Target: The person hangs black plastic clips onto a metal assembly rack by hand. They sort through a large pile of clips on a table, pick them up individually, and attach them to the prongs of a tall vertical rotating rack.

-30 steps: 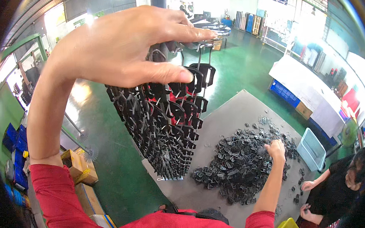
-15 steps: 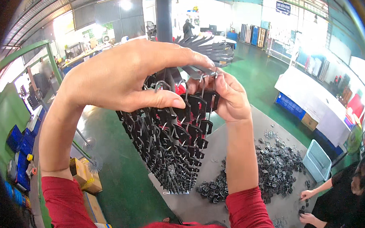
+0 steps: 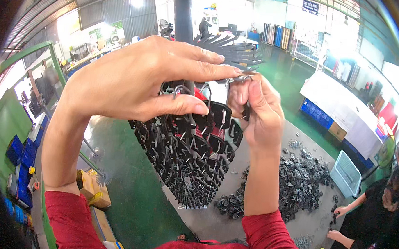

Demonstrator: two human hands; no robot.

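In front of me hangs a dense, tapering cluster of small black pieces (image 3: 182, 148) on wire hooks, with red bits showing between them. My left hand (image 3: 138, 80) arches over its top, fingers stretched out and thumb apart. Its fingertips touch the end of a flat dark strip beside my right hand (image 3: 264, 112). That hand is closed, thumb against fingers, around a small black piece (image 3: 246, 110) just below the strip end; the fingers cover most of it. More flat dark strips (image 3: 231, 48) fan out behind, around a dark upright pole (image 3: 183, 17).
Below right, a grey table (image 3: 205, 225) bears a heap of loose black pieces (image 3: 301, 177) and a pale blue basket (image 3: 345, 173). A co-worker's hands (image 3: 339, 212) handle pieces at its right edge. Cardboard boxes (image 3: 99, 195) stand at lower left on the green floor.
My right hand has moved a little right and away from the hanging pieces, its fingers now curled more tightly. The hanging cluster has shifted slightly. My left hand stays almost in place.
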